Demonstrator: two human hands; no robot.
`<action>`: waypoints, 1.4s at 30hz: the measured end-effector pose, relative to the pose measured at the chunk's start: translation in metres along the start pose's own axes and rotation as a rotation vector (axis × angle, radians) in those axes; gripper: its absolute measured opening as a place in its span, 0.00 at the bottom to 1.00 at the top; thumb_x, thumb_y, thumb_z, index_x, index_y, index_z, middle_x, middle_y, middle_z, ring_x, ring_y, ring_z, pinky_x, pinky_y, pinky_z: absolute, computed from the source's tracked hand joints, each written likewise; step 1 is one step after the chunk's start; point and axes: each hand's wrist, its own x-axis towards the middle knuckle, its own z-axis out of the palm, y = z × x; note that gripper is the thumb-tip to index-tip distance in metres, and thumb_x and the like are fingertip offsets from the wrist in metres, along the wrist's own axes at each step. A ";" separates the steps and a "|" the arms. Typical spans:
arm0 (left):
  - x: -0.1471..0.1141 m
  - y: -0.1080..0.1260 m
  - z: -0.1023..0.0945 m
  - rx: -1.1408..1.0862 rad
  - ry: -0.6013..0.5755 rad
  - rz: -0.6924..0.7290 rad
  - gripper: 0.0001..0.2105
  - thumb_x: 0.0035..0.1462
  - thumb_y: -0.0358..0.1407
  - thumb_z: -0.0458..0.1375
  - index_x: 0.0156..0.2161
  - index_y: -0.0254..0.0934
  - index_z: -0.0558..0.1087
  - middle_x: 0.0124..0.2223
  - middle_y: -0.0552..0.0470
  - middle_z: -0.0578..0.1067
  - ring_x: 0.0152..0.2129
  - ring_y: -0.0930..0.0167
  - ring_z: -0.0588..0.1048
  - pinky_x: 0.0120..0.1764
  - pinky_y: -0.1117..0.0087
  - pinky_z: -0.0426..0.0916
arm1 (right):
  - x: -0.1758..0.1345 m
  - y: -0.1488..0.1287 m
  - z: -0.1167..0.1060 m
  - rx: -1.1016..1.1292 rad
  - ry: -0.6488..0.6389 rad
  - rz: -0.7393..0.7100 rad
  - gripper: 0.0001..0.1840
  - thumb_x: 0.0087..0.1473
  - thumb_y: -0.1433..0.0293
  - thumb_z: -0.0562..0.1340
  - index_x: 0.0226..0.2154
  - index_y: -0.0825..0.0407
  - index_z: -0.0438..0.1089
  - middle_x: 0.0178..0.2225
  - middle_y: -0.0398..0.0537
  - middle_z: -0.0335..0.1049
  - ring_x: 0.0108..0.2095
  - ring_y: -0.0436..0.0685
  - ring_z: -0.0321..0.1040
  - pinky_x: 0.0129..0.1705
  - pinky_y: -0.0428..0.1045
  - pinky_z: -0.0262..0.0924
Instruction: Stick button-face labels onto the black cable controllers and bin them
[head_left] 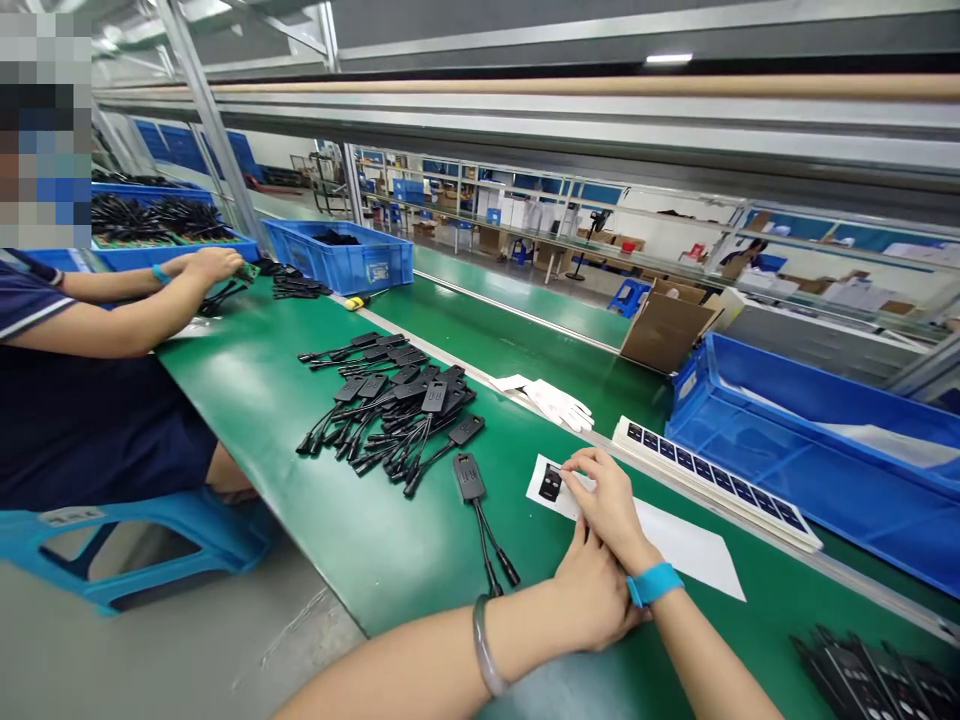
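Observation:
My right hand [606, 500], with a blue wristband, pinches the edge of a black label [550, 484] at the left end of a white backing strip [694, 545]. Below it and partly behind its wrist, my left hand [596, 590] is closed, a bangle on its wrist. Its fingers curl under, so what they hold is hidden. Left of my hands, a black flat module with two cable ends [470, 478] lies on the green table [420, 570]. A pile of similar black cabled modules [405, 395] lies farther left.
White gloves [555, 400] and a stack of label sheets [712, 480] lie along the table's far side. A blue bin [810, 450] stands at right. More black pieces [877, 675] lie bottom right. At left, a co-worker's hand [214, 265] holds a green-ended piece near another blue bin [341, 255].

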 end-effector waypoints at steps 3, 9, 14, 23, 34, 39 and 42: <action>0.004 0.000 -0.005 0.056 -0.029 0.011 0.29 0.60 0.46 0.49 0.61 0.30 0.56 0.62 0.33 0.57 0.60 0.50 0.51 0.57 0.44 0.49 | -0.022 -0.013 -0.023 0.224 0.246 0.043 0.09 0.54 0.63 0.59 0.30 0.50 0.71 0.36 0.49 0.69 0.38 0.58 0.66 0.39 0.53 0.62; -0.003 -0.022 -0.073 0.300 0.095 -0.538 0.26 0.55 0.31 0.54 0.60 0.30 0.57 0.52 0.31 0.67 0.48 0.54 0.67 0.45 0.56 0.62 | -0.104 0.015 -0.067 0.439 0.521 0.446 0.14 0.47 0.58 0.65 0.33 0.50 0.69 0.32 0.45 0.69 0.33 0.56 0.67 0.36 0.51 0.62; -0.032 -0.071 -0.115 0.341 0.026 -0.940 0.22 0.51 0.36 0.59 0.51 0.29 0.69 0.47 0.24 0.68 0.43 0.43 0.69 0.38 0.48 0.63 | -0.148 0.050 -0.077 0.447 0.646 0.540 0.16 0.47 0.56 0.65 0.32 0.51 0.67 0.27 0.43 0.66 0.27 0.54 0.63 0.30 0.49 0.60; -0.007 -0.038 -0.086 0.078 0.166 -0.567 0.36 0.53 0.32 0.54 0.64 0.30 0.45 0.48 0.37 0.67 0.41 0.60 0.71 0.41 0.63 0.65 | -0.150 0.027 -0.074 0.719 0.553 0.491 0.10 0.54 0.60 0.61 0.34 0.49 0.65 0.29 0.41 0.63 0.26 0.51 0.63 0.31 0.48 0.59; -0.004 0.026 -0.011 -1.376 -0.067 -0.465 0.25 0.48 0.47 0.62 0.46 0.36 0.61 0.32 0.56 0.67 0.18 0.78 0.68 0.22 0.73 0.65 | -0.150 0.014 -0.077 0.907 0.491 0.552 0.09 0.53 0.63 0.64 0.33 0.48 0.64 0.25 0.38 0.60 0.23 0.47 0.61 0.25 0.44 0.58; -0.007 0.027 -0.016 -1.522 -0.160 -0.366 0.34 0.44 0.32 0.67 0.56 0.38 0.59 0.32 0.54 0.72 0.24 0.76 0.72 0.32 0.72 0.68 | -0.152 0.017 -0.075 0.833 0.376 0.583 0.09 0.53 0.63 0.64 0.33 0.49 0.65 0.23 0.37 0.61 0.20 0.46 0.59 0.21 0.42 0.56; -0.007 0.026 -0.016 -1.580 -0.224 -0.378 0.35 0.45 0.31 0.66 0.59 0.39 0.58 0.33 0.51 0.73 0.27 0.72 0.75 0.34 0.69 0.70 | -0.152 0.016 -0.075 0.768 0.336 0.598 0.10 0.52 0.63 0.65 0.33 0.50 0.67 0.22 0.38 0.62 0.19 0.45 0.59 0.19 0.41 0.56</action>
